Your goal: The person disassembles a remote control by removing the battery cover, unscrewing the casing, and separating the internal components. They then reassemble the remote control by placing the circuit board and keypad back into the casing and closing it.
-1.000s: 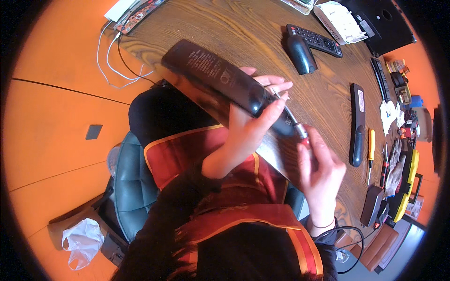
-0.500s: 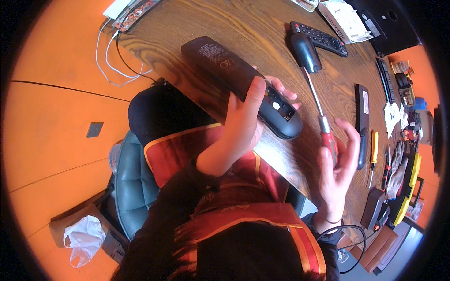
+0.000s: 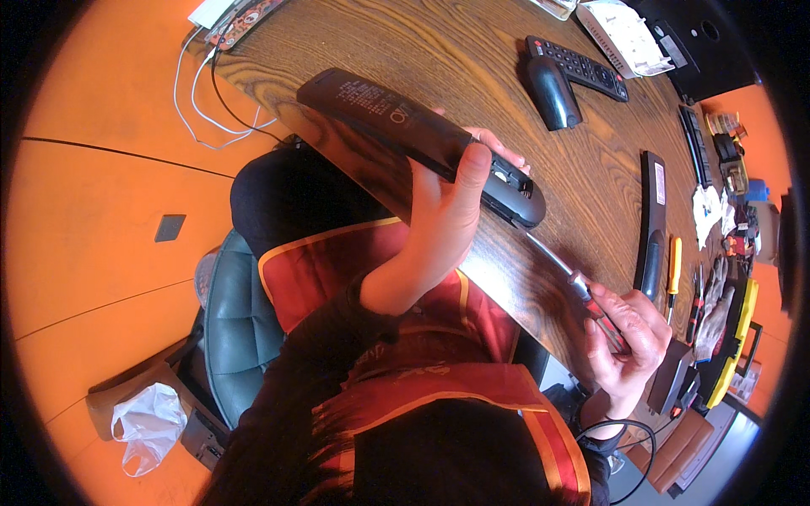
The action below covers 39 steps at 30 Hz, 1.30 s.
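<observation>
My left hand (image 3: 451, 198) is wrapped round a black remote control (image 3: 384, 118), held tilted over the table's near edge. Its back faces up, and the battery compartment at the near right end lies uncovered. A screwdriver (image 3: 574, 282) with a red handle is gripped in my right hand (image 3: 629, 337). The tip of its metal shaft reaches the side of the remote's rounded end; whether it touches I cannot tell. Beyond them on the table, a glossy black curved cover (image 3: 553, 94) lies against another black remote with buttons (image 3: 582, 72).
On the right of the wooden table (image 3: 456, 51) lie a long black remote (image 3: 651, 211), a yellow-handled screwdriver (image 3: 674, 261) and a glove (image 3: 714, 308). A white plastic housing (image 3: 620, 38) stands at the back right. White cables (image 3: 181, 101) hang off the left edge.
The screwdriver has swung from pointing away over the table to pointing at the remote's end. My right hand has moved nearer me, and the held remote has rolled and shifted slightly left.
</observation>
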Motion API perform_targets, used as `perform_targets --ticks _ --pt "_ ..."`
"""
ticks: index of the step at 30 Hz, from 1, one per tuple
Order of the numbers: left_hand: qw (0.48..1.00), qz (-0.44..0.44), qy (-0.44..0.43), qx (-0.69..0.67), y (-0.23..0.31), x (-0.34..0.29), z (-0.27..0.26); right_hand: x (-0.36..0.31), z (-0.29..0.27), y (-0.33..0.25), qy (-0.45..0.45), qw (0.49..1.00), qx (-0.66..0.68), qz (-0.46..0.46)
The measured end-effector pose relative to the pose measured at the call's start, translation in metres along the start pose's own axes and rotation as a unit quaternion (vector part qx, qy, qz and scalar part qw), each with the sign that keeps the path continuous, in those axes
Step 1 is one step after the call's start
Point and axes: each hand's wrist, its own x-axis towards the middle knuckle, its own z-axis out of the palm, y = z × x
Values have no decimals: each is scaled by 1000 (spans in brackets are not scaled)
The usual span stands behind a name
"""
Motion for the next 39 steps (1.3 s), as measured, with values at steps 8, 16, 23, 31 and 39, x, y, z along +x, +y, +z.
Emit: perform_targets --ticks 8,16,23,31,39 --pt "988 60 -52 136 -1 -1 -6 15 -1 -5 -42 996 59 59" --pt "997 17 41 60 -2 3 -8 -6 47 -22 -3 994 -105 -27" --pt "995 48 91 4 -1 2 -2 -11 72 -18 61 983 -167 -39" --pt "999 -24 -28 0 12 0 -3 -4 43 -17 77 996 36 20" --pt "994 -62 -76 -57 15 -1 -9 -10 48 -17 131 930 293 178"
